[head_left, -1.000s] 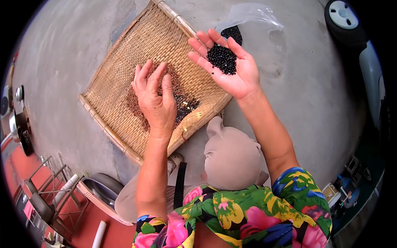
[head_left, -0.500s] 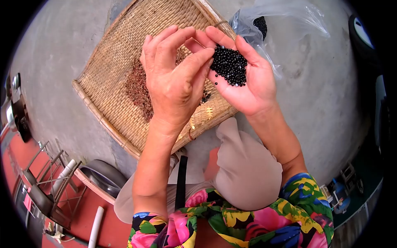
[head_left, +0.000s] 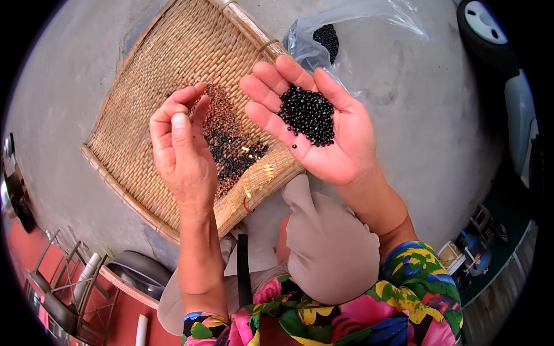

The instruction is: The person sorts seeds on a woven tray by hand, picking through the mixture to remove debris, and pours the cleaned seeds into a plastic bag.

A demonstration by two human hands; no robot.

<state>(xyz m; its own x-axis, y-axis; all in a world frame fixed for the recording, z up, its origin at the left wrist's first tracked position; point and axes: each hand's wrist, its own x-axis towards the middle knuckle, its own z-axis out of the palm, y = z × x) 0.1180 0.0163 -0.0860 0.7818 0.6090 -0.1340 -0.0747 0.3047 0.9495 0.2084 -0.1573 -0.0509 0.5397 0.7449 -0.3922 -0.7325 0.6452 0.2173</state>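
My right hand [head_left: 352, 144] is palm up, fingers stretched out and slightly cupped, bearing a heap of small shiny black seeds [head_left: 309, 115]. A few loose seeds lie near the heel of the palm. My left hand [head_left: 187, 147] is over the woven bamboo tray [head_left: 156, 75], thumb and fingers drawn together; whatever lies between the fingertips is too small or hidden to make out. On the tray beneath it are reddish-brown husk bits [head_left: 222, 112] mixed with more black seeds [head_left: 234, 155]. Part of this pile is hidden behind the left hand.
Beyond the tray, a clear plastic bag [head_left: 303, 40] with black seeds lies on the concrete floor [head_left: 415, 115]. A wheel [head_left: 485, 29] stands at upper right. At lower left are a metal frame [head_left: 63, 282], a dark basin [head_left: 138, 271] and a white tube [head_left: 141, 328].
My left hand has moved away from the right palm, leftward and down over the tray. My right hand has opened its fingers wider, still bearing the seeds. The view has shifted slightly.
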